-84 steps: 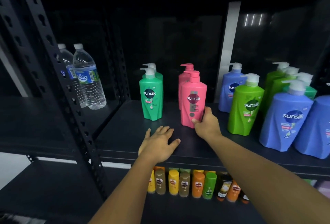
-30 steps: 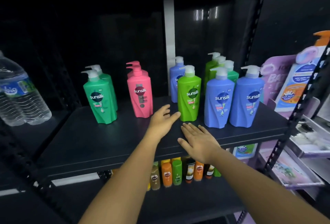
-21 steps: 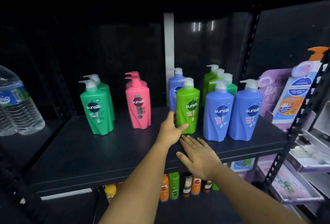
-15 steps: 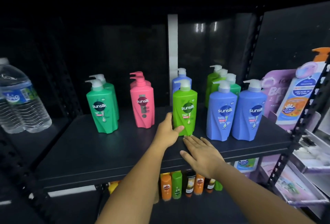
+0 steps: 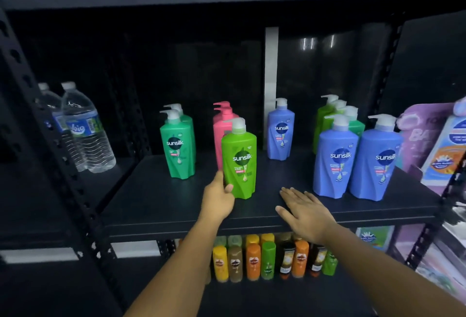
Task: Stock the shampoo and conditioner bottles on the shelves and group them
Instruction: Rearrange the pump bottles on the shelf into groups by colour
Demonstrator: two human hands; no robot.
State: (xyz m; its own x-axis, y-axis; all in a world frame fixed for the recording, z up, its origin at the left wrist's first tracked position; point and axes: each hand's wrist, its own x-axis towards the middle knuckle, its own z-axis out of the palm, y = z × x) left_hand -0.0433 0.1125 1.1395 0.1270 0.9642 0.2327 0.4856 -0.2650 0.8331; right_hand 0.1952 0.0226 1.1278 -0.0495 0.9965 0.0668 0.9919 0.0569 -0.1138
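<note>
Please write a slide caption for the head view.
Left hand grips a lime-green plastic pump bottle; right hand lies flat on the black metal shelf.

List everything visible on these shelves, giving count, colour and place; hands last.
teal pump bottles: two, teal green, shelf left.
pink pump bottles: two, pink, behind the lime bottle.
lime bottle: one, lime green, front centre.
blue pump bottles: three, blue, one back, two front right.
green pump bottles: about three, green, back right.
water bottles: two, clear, left bay.
small bottles: many, mixed colours, lower shelf.
packs: two, purple, white, far right.
left hand: grips the lime bottle's base.
right hand: flat on the shelf.
</note>
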